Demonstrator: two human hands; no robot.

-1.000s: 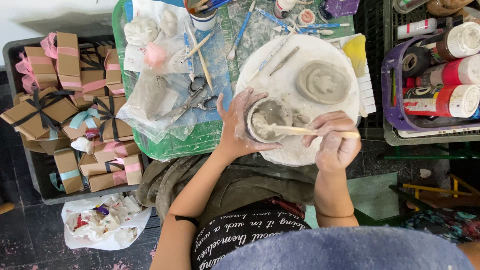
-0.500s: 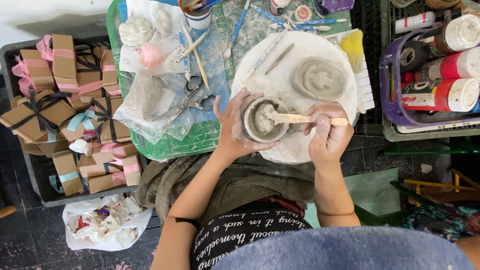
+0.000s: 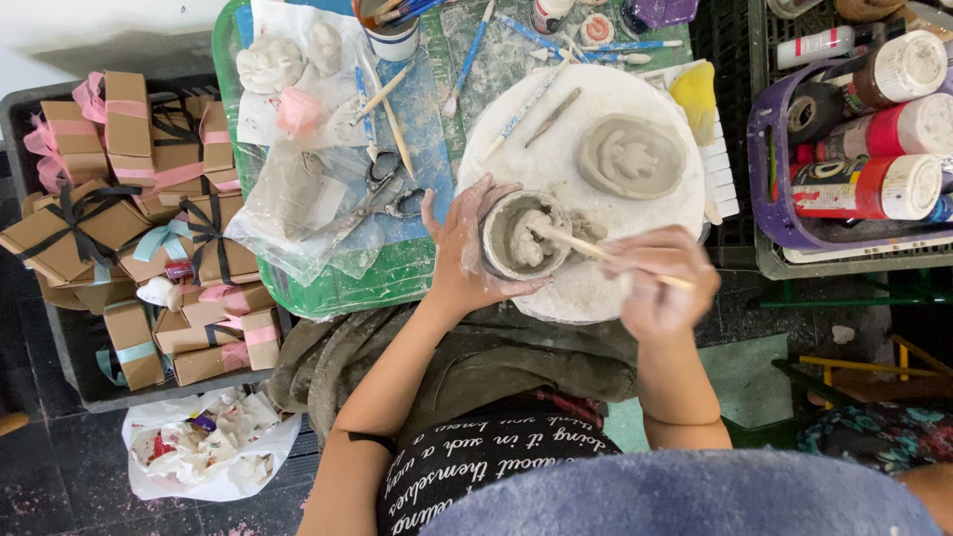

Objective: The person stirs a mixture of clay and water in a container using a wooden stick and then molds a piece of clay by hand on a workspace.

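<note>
The left hand (image 3: 459,253) cups a small grey clay pot (image 3: 523,235) from its left side, fingers curled around the wall and thumb raised at the far rim, steadying it on the near part of a round white board (image 3: 586,109). The right hand (image 3: 660,281), closed in a pinch on a thin wooden stick (image 3: 596,248), sits just right of the pot and a little nearer the body. The stick's long axis runs left to right, tilting slightly away at its tip, which dips into the lump of wet clay inside the pot; the other end juts out past the knuckles on the right. The left hand is the one touching the pot, while the right reaches it only through the tool. A flat, ringed clay disc (image 3: 632,156) lies farther back on the board, well apart. Compared with half a second earlier, the right hand has dropped nearer the board's edge and the stick's tip has pushed deeper toward the pot's centre.
</note>
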